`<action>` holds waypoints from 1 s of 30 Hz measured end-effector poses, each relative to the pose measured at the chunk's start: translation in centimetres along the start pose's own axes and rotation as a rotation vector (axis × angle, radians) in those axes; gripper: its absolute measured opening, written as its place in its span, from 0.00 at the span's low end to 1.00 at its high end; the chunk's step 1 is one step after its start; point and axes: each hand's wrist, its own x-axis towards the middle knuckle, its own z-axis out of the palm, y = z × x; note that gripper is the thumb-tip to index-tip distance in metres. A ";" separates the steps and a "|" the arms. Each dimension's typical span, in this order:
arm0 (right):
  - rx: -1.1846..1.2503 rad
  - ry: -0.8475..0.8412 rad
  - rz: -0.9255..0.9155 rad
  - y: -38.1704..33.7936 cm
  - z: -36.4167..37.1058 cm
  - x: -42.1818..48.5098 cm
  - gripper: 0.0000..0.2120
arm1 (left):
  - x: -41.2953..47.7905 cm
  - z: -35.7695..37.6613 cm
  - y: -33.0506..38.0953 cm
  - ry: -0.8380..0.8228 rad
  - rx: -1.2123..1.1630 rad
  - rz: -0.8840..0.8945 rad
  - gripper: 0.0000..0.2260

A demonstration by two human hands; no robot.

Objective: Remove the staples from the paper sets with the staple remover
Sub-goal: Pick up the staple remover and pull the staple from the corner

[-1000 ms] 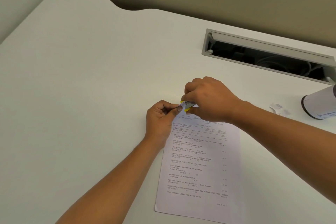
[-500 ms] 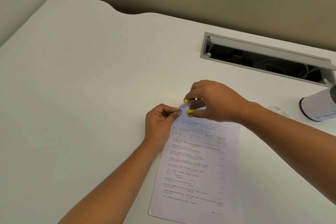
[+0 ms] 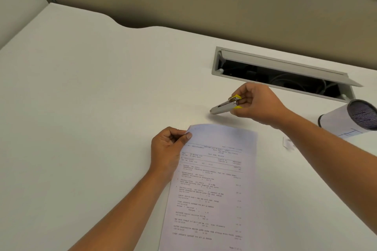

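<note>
A printed paper set lies on the white desk in front of me. My left hand pinches its top left corner between thumb and fingers. My right hand is raised above the desk beyond the paper's top edge and grips a metal staple remover with yellow grips. The remover's jaws point left and are clear of the paper. Whether a staple is in the jaws cannot be made out.
An open cable tray slot is set into the desk behind my right hand. A white cylindrical holder with a dark mesh top lies on its side at the right edge. A small white scrap lies under my right forearm.
My right hand has lifted the staple remover away from the paper's top left corner, up and to the right. My left hand keeps its pinch on the corner.
</note>
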 end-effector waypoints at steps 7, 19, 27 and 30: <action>0.214 0.057 0.081 4.3 0.1 0.4 0.17 | 0.1 0.1 0.0 0.005 -0.003 -0.005 0.07; -0.205 0.127 0.076 7.0 0.4 1.2 0.24 | 0.5 0.0 -0.5 0.017 0.008 -0.039 0.09; -0.185 0.298 0.156 4.9 0.3 -2.1 0.23 | -0.8 0.3 0.7 -0.017 0.004 -0.046 0.05; -0.027 0.381 0.174 1.6 1.0 -6.4 0.09 | -3.2 0.5 2.5 -0.111 -0.003 -0.006 0.06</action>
